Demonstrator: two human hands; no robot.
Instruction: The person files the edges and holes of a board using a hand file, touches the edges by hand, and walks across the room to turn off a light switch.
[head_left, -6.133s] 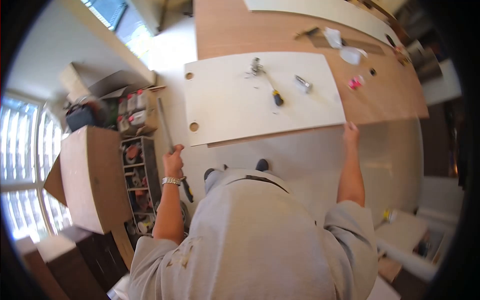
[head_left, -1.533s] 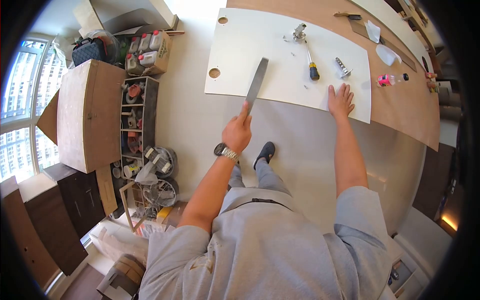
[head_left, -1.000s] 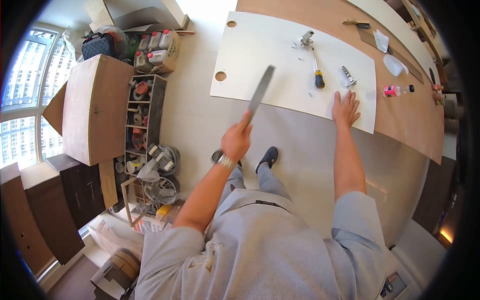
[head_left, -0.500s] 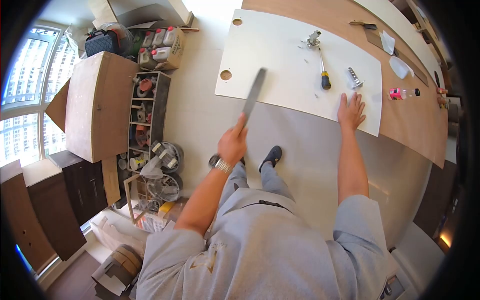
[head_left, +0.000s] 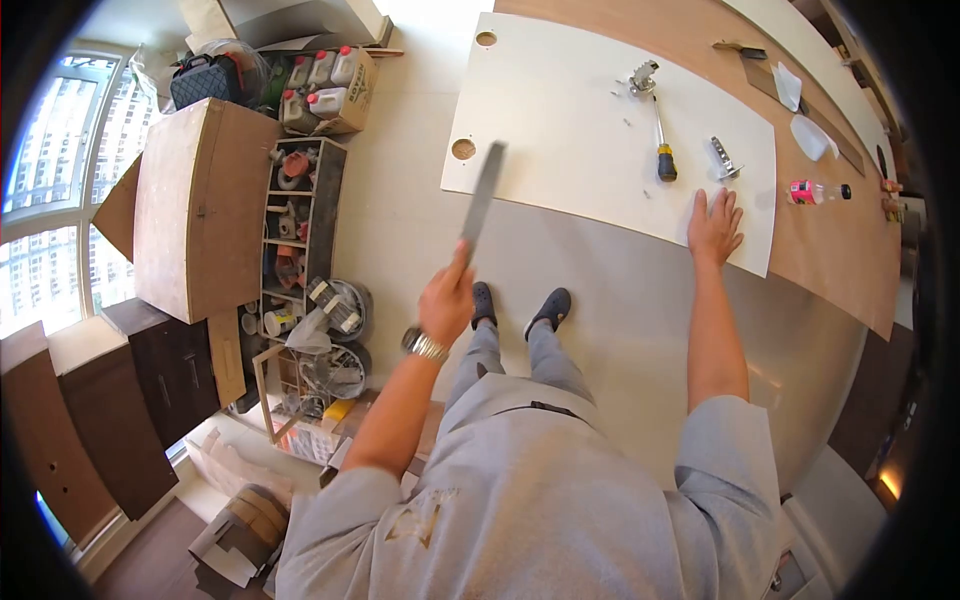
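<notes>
My left hand, wearing a wristwatch, is closed round the lower end of a long flat grey metal file. The file points up and away, its far end near the edge of a white panel. My right hand rests palm down with fingers spread at the panel's near right edge. Just beyond those fingers lies a metal cabinet hinge. A second hinge sits farther back, beside a yellow-and-black screwdriver and several small screws. Two round holes, one of them the nearer hole, mark the panel's left side.
Under the panel is a brown board carrying a pink-labelled bottle, a white plastic piece and a brush. To the left stand a shelf of tools, a wooden box and a carton of jugs.
My left hand has moved left and slightly down with the file, which has swung away from the panel. My right hand stays on the panel; the view has shifted slightly.
</notes>
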